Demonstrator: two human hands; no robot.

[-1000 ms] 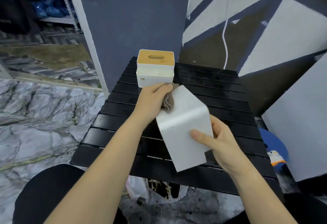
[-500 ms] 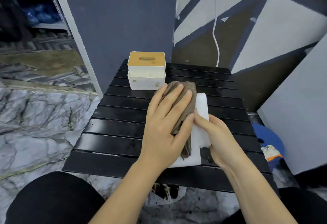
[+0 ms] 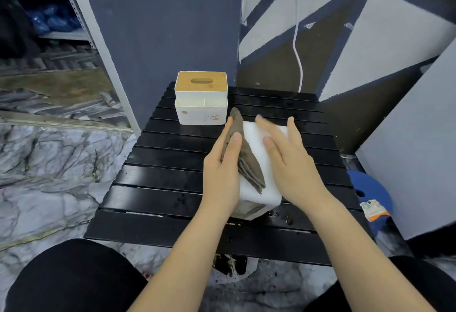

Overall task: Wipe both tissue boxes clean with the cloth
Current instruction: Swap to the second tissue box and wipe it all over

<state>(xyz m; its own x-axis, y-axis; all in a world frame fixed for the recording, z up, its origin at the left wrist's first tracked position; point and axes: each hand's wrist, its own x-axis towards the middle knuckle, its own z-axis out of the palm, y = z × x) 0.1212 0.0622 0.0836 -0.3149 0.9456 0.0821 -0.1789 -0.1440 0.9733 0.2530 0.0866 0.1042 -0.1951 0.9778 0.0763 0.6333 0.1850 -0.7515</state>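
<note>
Resting on a black slatted table (image 3: 158, 198): a plain white tissue box (image 3: 256, 188), lying near the front middle, one corner hanging toward the near edge. Draped across its top and left side, a folded brown cloth (image 3: 246, 161), running from a point near the far end down to a frayed corner near the box's front.

Left hand (image 3: 222, 171) pressed against the left side of the box, fingers stretched forward and only slightly curled, thumb laid over the cloth, pinning it to the box rather than clutching it. Right hand (image 3: 291, 163) laid flat on the top of the same box, fingers spread and extended, palm down, holding nothing; fingertips a little blurred.

Standing upright at the far left part of the table, a second tissue box (image 3: 201, 112), white with a wooden lid and an oval slot, just beyond the cloth's far tip and apart from both hands.

Dangling down the painted wall behind, a white cord (image 3: 297, 48). Showing at the bottom corners, dark trousered knees. Sitting on the floor to the right, a blue stool (image 3: 372, 188).
</note>
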